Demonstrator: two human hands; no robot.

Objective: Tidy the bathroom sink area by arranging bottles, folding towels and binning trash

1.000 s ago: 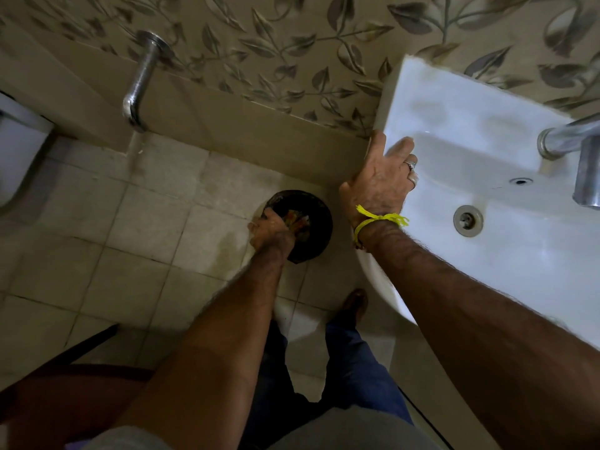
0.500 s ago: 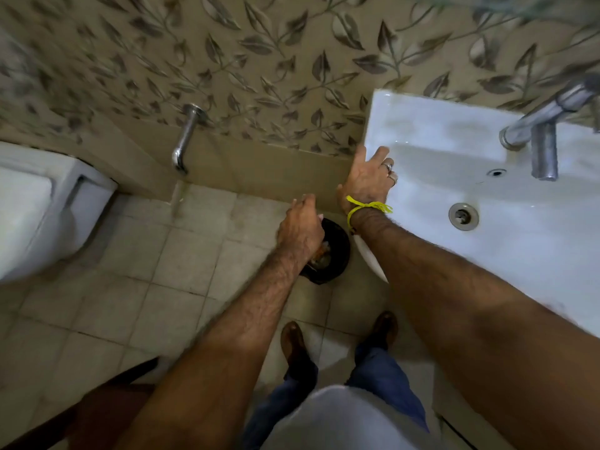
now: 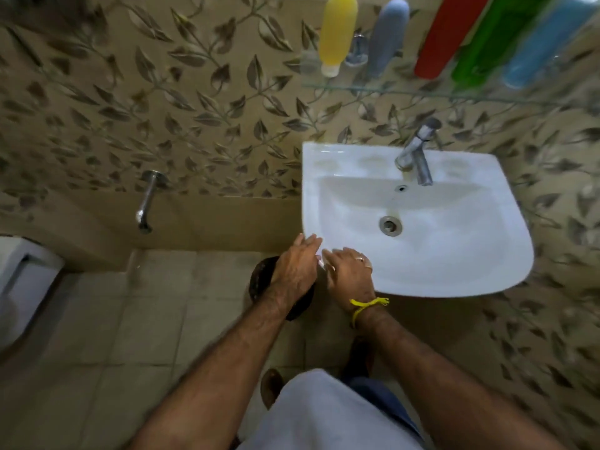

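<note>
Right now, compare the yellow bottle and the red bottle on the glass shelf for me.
The yellow bottle stands at the left end of the row; the red bottle stands further right, beside the green one. The yellow bottle is slimmer and looks shorter; the red bottle is broader and runs out of the frame at the top. The yellow bottle shows a whitish cap at its lower end; the red bottle shows none. Both stand on the glass shelf above the sink.
</note>
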